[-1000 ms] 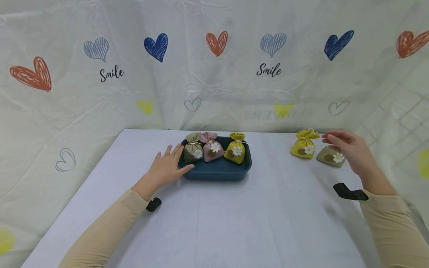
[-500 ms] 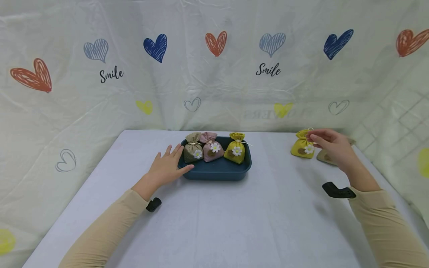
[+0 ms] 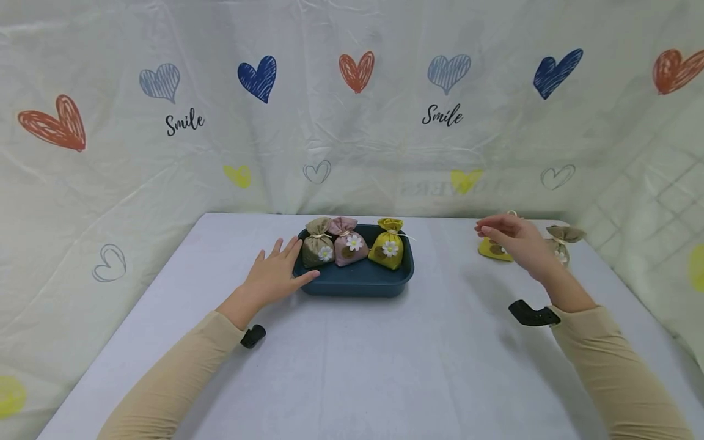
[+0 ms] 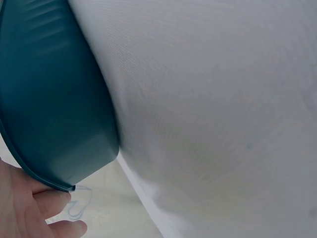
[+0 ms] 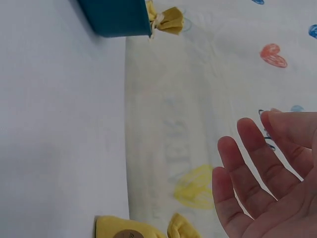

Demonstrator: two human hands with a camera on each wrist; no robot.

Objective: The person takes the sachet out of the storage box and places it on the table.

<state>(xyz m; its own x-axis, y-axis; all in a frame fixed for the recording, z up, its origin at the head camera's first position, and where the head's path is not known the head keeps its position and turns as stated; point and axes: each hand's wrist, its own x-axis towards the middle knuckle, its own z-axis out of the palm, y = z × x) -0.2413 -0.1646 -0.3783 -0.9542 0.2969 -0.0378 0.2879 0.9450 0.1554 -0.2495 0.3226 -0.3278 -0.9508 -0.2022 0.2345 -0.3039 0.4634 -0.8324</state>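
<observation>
My left hand (image 3: pixel 269 276) rests with fingers spread on the left end of a dark teal tray (image 3: pixel 352 285); in the left wrist view its fingers (image 4: pixel 52 202) lie at the tray's rim. Inside the tray stand a khaki drawstring pouch (image 3: pixel 316 245), a pink one (image 3: pixel 349 247) and a yellow one (image 3: pixel 387 250), each with a white flower. My right hand (image 3: pixel 519 245) hovers, holding nothing, and partly hides another yellow pouch (image 3: pixel 488 250). Behind its wrist side sits another khaki pouch (image 3: pixel 565 234). The right wrist view shows loosely bent fingers (image 5: pixel 255 144) with nothing between them.
A white-covered table (image 3: pixel 374 360) carries everything. Behind it hangs a pale curtain (image 3: pixel 385 134) printed with hearts and "Smile". A wide stretch of table lies between the tray and the pouches on the right.
My right hand has moved left, from over the khaki pouch to over the yellow pouch, with nothing in it. The left hand and the tray have stayed put.
</observation>
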